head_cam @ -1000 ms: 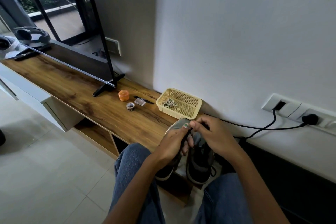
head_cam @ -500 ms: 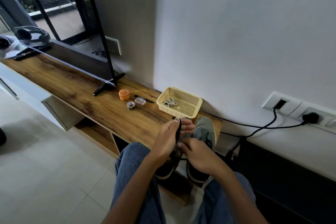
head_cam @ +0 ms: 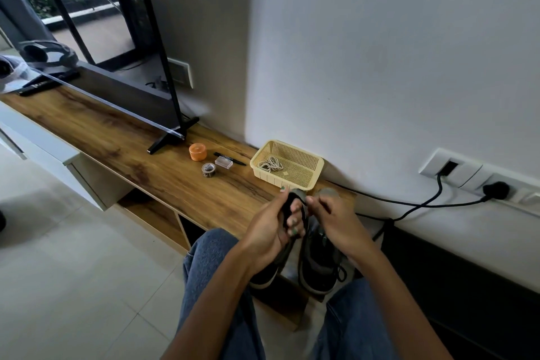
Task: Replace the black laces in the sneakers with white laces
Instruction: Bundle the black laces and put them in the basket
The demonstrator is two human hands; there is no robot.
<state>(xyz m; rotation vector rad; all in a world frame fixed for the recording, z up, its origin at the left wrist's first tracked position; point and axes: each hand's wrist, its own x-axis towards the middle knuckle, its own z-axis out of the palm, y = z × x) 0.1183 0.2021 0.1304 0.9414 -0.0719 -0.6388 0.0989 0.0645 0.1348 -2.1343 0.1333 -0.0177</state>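
My left hand (head_cam: 270, 232) gripped a bunched black lace (head_cam: 287, 207) while my right hand (head_cam: 336, 218) pinched its strand just above the two sneakers (head_cam: 320, 269) on the wooden shelf (head_cam: 163, 166), the white laces (head_cam: 270, 164) lying in the yellow basket (head_cam: 317, 168) nearby.

Bare wooden shelf (head_cam: 122, 137) lies left of the yellow basket (head_cam: 287, 165); sneakers (head_cam: 320, 269) crowd its right end.

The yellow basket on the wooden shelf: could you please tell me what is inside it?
Inside the yellow basket lies a loose bundle of white laces at its left end, and a small pale tag on the mesh floor. Its near wall hides nothing much.
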